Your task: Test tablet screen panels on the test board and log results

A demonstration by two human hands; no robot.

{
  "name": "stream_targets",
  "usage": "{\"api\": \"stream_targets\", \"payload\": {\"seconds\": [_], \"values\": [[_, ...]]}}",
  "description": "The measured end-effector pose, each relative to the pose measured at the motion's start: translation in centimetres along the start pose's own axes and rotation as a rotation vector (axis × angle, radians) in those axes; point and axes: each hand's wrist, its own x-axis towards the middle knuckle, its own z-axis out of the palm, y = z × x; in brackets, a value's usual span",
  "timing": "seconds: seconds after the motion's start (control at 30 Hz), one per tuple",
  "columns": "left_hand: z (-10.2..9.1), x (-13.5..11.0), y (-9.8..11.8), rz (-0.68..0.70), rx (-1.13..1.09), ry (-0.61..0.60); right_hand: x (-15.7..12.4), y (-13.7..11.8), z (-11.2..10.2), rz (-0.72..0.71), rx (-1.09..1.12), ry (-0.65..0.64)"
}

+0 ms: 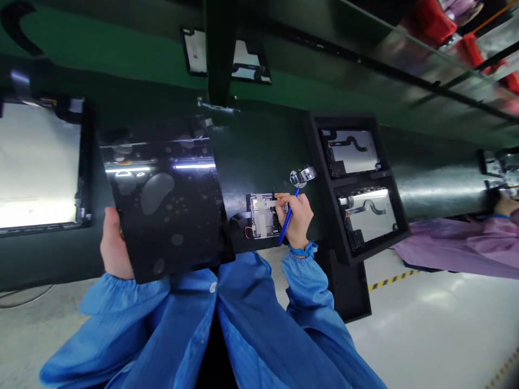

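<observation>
My left hand [115, 246] grips the left edge of a large glossy black screen panel [170, 210]. The thumb shows at the edge; the other fingers are hidden behind it. The panel is tilted and reflects the ceiling lights. My right hand [295, 216] is closed around a slim blue pen [286, 224] that slants across the fingers. Its fingertips are at the upper right of a small circuit board [263, 219], which has pale tape strips, a red wire and a dark flat cable running towards the panel. A shiny metal ring-shaped piece [302, 176] lies just beyond the hand.
At right, a black two-compartment tray [338, 216] holds two screen units with ribbon cables. Another large screen unit [38, 162] lies at left, and one [251, 59] lies behind a dark post [220, 54]. A co-worker's pink sleeve [458, 243] shows at far right.
</observation>
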Motion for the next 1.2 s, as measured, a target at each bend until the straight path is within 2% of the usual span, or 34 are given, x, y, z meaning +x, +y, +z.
{"api": "stream_targets", "payload": {"seconds": [0.1,0.3,0.4,0.5,0.57,0.67,0.73,0.83,1.0,1.2], "values": [[-0.1,0.4,-0.2,0.111,0.111,0.016,-0.1,-0.3,0.0,0.034,-0.044,-0.049],[-0.4,1.0,-0.1,0.150,0.148,0.047,0.2,0.0,-0.3,0.032,-0.134,-0.073],[-0.5,0.6,-0.2,0.131,0.136,0.039,0.5,-0.8,-0.3,0.085,-0.101,0.045],[-0.2,-0.3,-0.4,0.008,0.135,-0.089,0.8,-4.0,-0.2,0.201,0.155,0.220],[0.1,-1.0,-0.7,-0.049,0.136,-0.165,0.9,-6.8,-0.2,0.254,0.400,0.135],[0.5,-1.8,-1.2,-0.121,0.142,-0.173,0.8,-10.3,-0.5,0.237,0.661,-0.224],[0.6,-2.1,-1.5,-0.124,0.150,-0.158,0.7,-11.3,-0.5,0.213,0.742,-0.343],[0.7,-2.4,-1.9,-0.073,0.191,-0.184,0.3,-11.5,-0.1,0.218,0.734,-0.311],[0.5,-2.6,-2.3,-0.098,0.242,-0.267,-0.2,-12.0,0.8,0.263,0.521,-0.210],[-0.2,-2.7,-2.3,-0.073,0.254,-0.211,-0.8,-12.4,0.4,0.253,0.773,-0.221]]}}
